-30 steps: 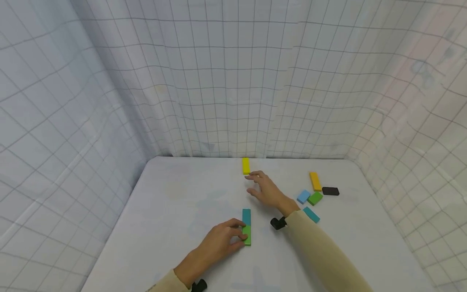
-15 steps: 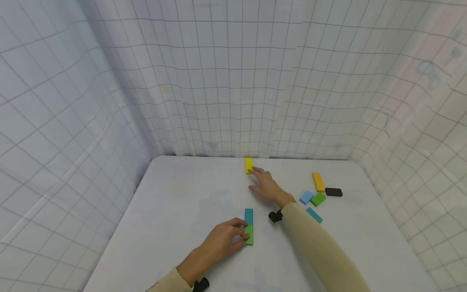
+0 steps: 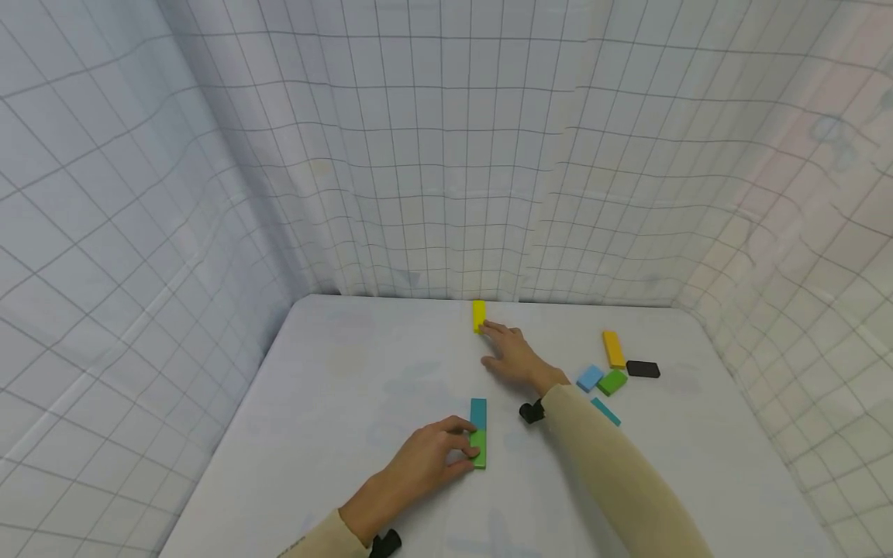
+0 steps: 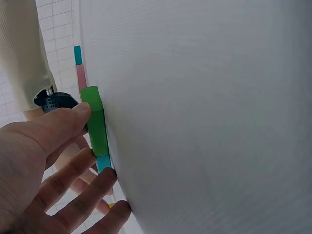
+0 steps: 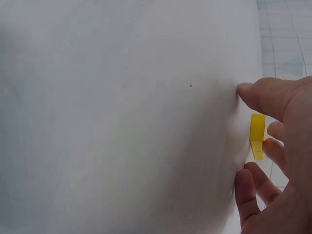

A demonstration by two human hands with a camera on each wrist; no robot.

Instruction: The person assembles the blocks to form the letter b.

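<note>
In the head view, a green block and a teal block lie end to end in a line. My left hand rests beside them, thumb and fingertips touching the green block's left side and edge. The left wrist view shows the thumb against the green block, with the fingers spread loosely toward the teal one. Farther back, my right hand reaches out with its fingertips at the near end of a yellow block. In the right wrist view, its thumb stands apart from the yellow block.
To the right lie an orange block, a black block, a light blue block, another green block and another teal block, partly behind the right sleeve. Grid-patterned curtains enclose the white table.
My right hand has reached forward until its fingertips meet the yellow block. The left hand stays at the green block. The whole head view has shifted slightly.
</note>
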